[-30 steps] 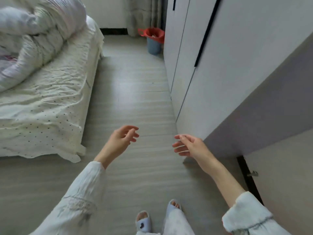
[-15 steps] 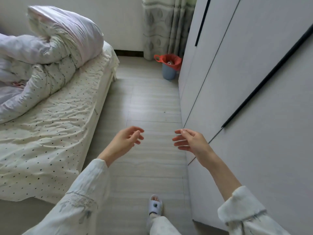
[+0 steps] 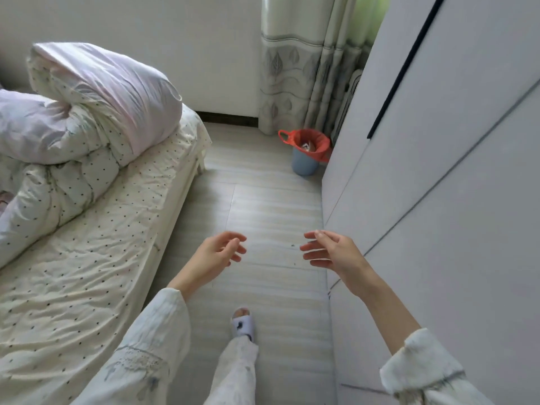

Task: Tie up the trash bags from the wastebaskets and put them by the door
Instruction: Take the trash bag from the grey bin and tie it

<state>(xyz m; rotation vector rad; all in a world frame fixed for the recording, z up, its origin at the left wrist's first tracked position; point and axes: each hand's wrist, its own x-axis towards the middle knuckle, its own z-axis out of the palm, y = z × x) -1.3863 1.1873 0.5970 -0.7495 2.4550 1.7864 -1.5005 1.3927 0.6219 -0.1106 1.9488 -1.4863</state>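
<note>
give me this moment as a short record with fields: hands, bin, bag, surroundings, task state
left hand: open, holds nothing, out over the floor
right hand: open, holds nothing, beside the wardrobe
bin: blue, upright on the floor, at the wardrobe's far corner by the curtain
bag: red, lining the bin, mouth open, handle loop sticking out left, some trash inside
bed: on the left, quilt bundled on it
task state: bag untied, in the bin, both hands well short of it

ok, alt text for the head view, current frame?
Two empty hands, left hand and right hand, reach out over a pale floor between a bed and a wardrobe. Ahead by the curtain, a bin holds a red bag.
</note>
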